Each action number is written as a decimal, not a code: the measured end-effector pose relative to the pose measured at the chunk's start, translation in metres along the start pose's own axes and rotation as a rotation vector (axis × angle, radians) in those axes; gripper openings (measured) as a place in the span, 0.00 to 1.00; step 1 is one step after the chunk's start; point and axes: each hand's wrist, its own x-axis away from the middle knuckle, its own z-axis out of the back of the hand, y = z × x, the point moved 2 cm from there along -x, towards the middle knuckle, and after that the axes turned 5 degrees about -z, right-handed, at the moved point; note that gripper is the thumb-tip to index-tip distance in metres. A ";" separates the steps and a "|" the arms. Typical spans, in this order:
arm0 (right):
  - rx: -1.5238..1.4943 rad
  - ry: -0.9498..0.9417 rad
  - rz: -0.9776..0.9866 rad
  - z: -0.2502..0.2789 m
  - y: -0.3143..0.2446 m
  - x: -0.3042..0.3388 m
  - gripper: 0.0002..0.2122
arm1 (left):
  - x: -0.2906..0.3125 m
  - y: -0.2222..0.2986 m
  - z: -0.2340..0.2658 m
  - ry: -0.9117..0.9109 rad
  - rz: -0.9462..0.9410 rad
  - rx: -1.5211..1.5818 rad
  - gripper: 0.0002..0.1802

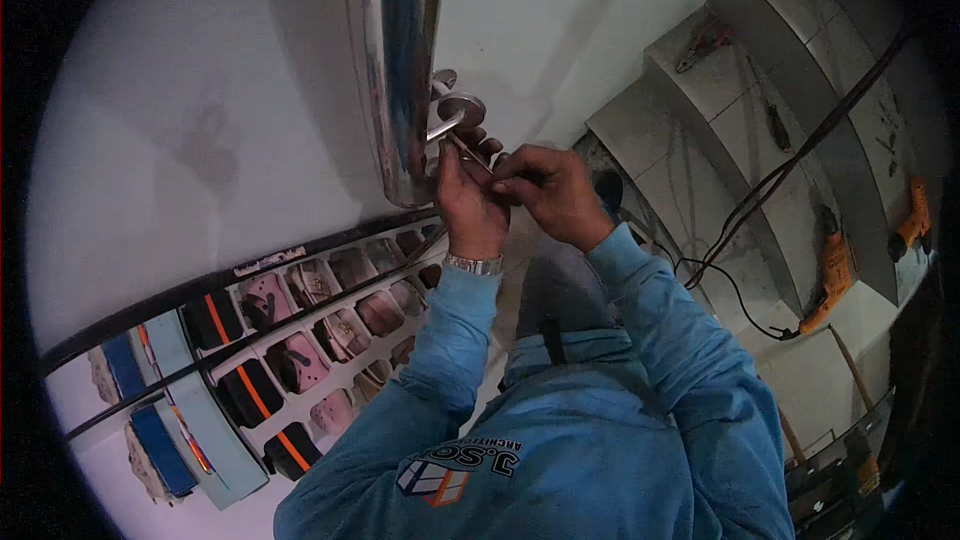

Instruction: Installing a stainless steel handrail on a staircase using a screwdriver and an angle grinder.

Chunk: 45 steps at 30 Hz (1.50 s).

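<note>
Stairs rise at two o'clock; rail stands at eleven. Our left hand and right hand meet near the disc at twelve, pinching a thin rod; a slackened pinch or a knock against the rail might make us drop it.

Both arms reach away from the body, the left forearm running nearly straight to the far side, the right forearm slanting in from the right. The left hand is raised with its fingers curled; the right hand bends toward it, fingers folded, its thumb and fingertips drawn together.
</note>
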 end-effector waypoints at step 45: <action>0.283 0.385 0.301 -0.036 -0.005 -0.022 0.06 | -0.058 -0.017 0.033 -0.245 0.101 0.191 0.19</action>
